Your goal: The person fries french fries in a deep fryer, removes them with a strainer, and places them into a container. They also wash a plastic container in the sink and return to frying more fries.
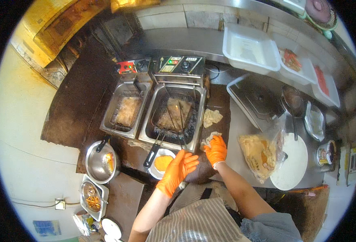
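Note:
My left hand (179, 169), in an orange glove, is held palm up with its fingers apart and nothing in it. It is just in front of the larger deep fryer (197, 127), beside a white bowl (152, 173) of orange-yellow powder (164, 163). My right hand (217, 149), gloved alike, has its fingers closed on a crumpled pale cloth (207, 141) right of that fryer. Two long thin dark rods (182, 127), perhaps chopsticks, reach over the fryer's bubbling oil. Its basket's black handle (152, 155) sticks out over the front edge.
The smaller fryer (105, 125) bubbles at left. A steel bowl (90, 165) is in front of it. Another cloth (212, 117) lies behind my right hand. Rightward are a plastic bag of food (255, 151), a round white board (293, 163), a ladle (295, 128) and white tubs (250, 65).

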The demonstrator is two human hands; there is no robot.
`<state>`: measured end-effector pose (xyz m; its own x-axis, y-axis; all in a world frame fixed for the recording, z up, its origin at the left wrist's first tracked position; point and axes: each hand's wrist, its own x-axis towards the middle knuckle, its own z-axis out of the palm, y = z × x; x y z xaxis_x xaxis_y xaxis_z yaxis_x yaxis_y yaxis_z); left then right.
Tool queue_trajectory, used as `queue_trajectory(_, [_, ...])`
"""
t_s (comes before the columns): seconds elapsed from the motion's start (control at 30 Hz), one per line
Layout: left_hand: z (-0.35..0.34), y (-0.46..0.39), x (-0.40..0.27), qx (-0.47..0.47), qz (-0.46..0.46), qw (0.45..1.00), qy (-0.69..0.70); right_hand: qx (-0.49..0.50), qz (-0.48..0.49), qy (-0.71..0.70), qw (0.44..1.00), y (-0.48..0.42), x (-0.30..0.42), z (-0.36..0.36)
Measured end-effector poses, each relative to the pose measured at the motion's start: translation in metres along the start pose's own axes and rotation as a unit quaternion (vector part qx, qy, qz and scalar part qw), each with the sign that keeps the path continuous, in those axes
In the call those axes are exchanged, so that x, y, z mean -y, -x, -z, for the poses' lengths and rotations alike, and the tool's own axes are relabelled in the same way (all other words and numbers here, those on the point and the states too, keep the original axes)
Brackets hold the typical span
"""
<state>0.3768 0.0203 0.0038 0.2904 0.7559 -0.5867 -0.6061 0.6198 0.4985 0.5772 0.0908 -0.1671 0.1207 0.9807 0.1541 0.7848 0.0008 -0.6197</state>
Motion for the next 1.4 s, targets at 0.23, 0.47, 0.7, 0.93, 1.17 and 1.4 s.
queue_trajectory(0.23, [0.025,0.014,-0.010,-0.037,-0.112,0.992,0.038,-0.050,-0.213,-0.466,0.857,-0.136,0.078,0.076])
queue_trajectory(0.47, [0.088,0.078,0.013,-0.126,-0.115,0.984,0.059,-0.129,0.103,-0.196,0.967,-0.155,0.090,0.008])
queue_trajectory(0.7, [0.121,0.114,0.051,-0.204,-0.087,0.975,-0.020,0.005,0.093,-0.350,0.932,0.029,0.099,0.029])
queue_trajectory(0.93, [0.111,0.115,0.045,-0.178,-0.081,0.979,-0.058,0.099,-0.265,-0.487,0.826,0.051,0.019,0.072])
queue_trajectory(1.17, [0.122,0.137,0.062,-0.288,-0.059,0.954,-0.053,-0.003,-0.157,0.052,0.986,-0.094,-0.026,0.107])
queue_trajectory(1.4, [0.124,0.153,0.065,-0.325,-0.049,0.940,-0.089,0.049,-0.132,0.413,0.900,-0.089,-0.083,-0.008])
